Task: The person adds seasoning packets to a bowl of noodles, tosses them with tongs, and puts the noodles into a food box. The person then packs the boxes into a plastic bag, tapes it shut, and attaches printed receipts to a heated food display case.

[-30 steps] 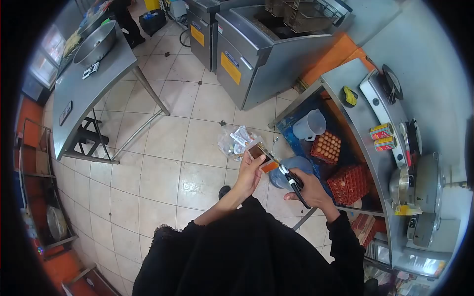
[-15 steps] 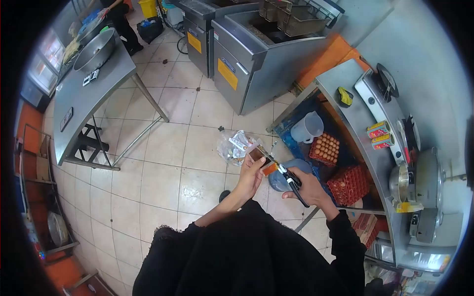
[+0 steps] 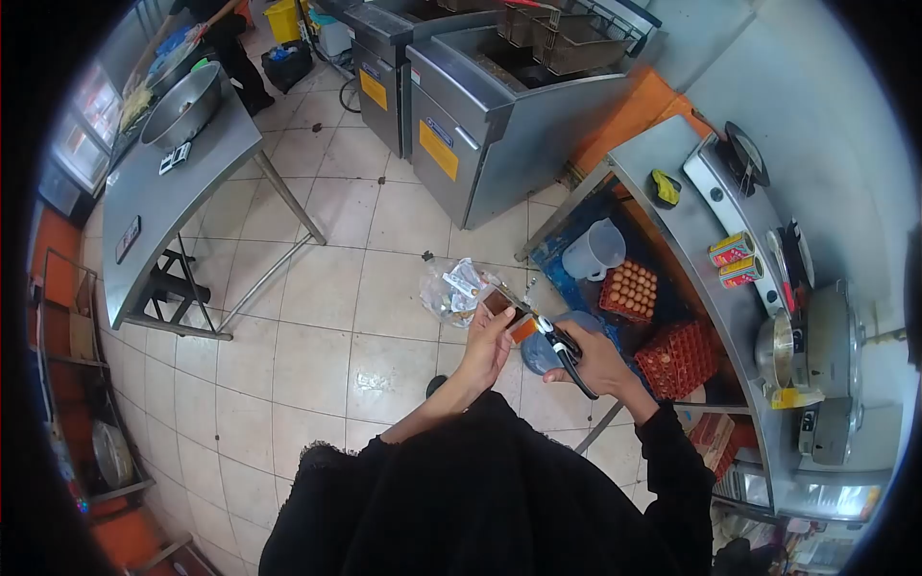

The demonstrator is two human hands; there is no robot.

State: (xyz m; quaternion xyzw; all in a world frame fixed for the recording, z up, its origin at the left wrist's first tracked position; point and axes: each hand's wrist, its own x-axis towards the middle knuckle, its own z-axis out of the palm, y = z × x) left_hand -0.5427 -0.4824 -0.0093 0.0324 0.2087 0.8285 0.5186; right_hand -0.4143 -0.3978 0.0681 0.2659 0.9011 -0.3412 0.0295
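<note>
My left hand (image 3: 488, 351) is closed on a small brown and orange sachet (image 3: 523, 330), held up in front of my body. In my right hand (image 3: 603, 367) is a pair of scissors (image 3: 569, 363) with black handles, my fingers wrapped round them. The blades point toward the sachet and meet its edge; whether they cut into it is too small to tell. Below both hands stands a bluish, see-through bucket (image 3: 544, 359), partly hidden by them. A clear plastic bag (image 3: 444, 296) with white and printed wrappers inside lies on the tiles just past my left hand.
At right, a steel counter (image 3: 663, 226) bears a stove and two cans (image 3: 735, 259). Its lower shelf holds a plastic jug (image 3: 594, 250), eggs (image 3: 630, 288) and red egg trays (image 3: 678, 361). Fryers (image 3: 451, 144) stand ahead; a steel table (image 3: 197, 182) is left, with a person (image 3: 235, 58) beyond.
The view has shifted very slightly. Both hands keep nearly the same pose, with the scissors still at the sachet.
</note>
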